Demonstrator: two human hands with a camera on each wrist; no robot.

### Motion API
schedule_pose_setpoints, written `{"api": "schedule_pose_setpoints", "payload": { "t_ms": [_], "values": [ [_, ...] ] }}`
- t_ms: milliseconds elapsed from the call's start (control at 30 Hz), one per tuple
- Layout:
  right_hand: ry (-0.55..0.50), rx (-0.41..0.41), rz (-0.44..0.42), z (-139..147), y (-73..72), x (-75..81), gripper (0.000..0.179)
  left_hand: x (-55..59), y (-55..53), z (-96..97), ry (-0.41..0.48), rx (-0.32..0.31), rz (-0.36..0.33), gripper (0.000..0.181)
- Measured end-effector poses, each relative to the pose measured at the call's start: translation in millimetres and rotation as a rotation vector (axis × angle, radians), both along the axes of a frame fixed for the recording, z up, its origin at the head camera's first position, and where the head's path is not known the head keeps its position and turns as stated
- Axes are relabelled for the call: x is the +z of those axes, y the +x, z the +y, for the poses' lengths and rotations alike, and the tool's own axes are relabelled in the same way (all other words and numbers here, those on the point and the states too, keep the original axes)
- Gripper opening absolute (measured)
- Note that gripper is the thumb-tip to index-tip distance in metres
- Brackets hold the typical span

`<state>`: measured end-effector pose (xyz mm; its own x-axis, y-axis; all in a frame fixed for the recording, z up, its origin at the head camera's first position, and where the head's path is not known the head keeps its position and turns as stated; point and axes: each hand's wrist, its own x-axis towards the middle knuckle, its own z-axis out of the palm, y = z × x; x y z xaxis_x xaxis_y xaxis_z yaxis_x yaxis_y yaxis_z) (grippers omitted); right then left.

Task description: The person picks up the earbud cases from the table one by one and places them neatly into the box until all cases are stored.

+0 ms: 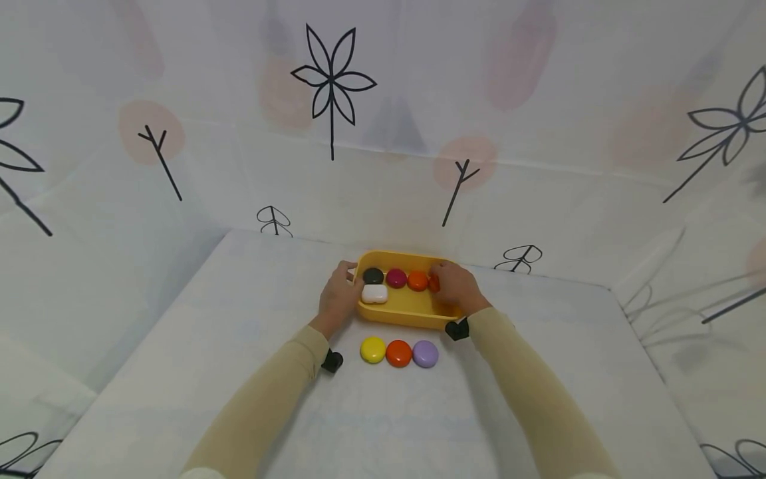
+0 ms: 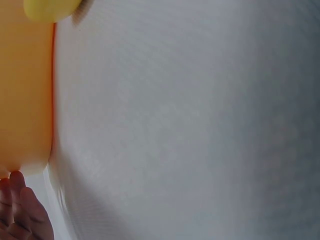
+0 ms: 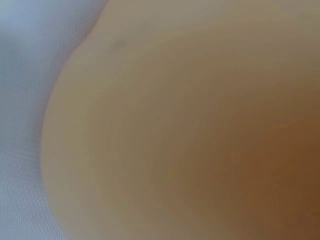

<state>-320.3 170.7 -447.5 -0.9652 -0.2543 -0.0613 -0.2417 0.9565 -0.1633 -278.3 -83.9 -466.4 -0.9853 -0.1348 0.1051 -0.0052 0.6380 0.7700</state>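
A yellow tray [image 1: 413,319] sits on the table, with a dark green, a crimson and an orange rounded disc [image 1: 417,281] in a row along its back. At the row's right end, my right hand [image 1: 457,286] reaches over the rim and pinches another orange disc [image 1: 433,283], partly hidden by the fingers. My left hand [image 1: 340,298] holds the tray's left end; in the left wrist view its fingertips [image 2: 17,179] touch the orange-yellow wall. A white rounded block [image 1: 374,294] lies inside near that hand. The tray's blurred wall [image 3: 150,125] fills most of the right wrist view.
In front of the tray, a yellow disc [image 1: 373,350], a red-orange disc [image 1: 399,353] and a lavender disc [image 1: 425,354] lie side by side on the white-covered table [image 1: 395,426]. A patterned cloth wall [image 1: 383,186] rises close behind the tray.
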Motion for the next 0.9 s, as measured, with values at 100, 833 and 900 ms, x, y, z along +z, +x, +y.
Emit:
{"api": "schedule_pose_setpoints", "payload": {
  "t_ms": [100,833,900],
  "values": [
    [0.006,0.008,0.001,-0.9,1.0,1.2,0.033,0.1,0.1,-0.2,-0.005,0.001,0.001,0.039],
    [0.03,0.033,0.007,2.1,-0.6,-2.9,0.033,0.3,0.8,1.9,-0.01,0.008,0.003,0.038],
    [0.036,0.036,0.012,2.1,-1.4,-3.7,0.034,0.7,0.8,1.6,-0.01,0.012,0.005,0.038]
  ]
}}
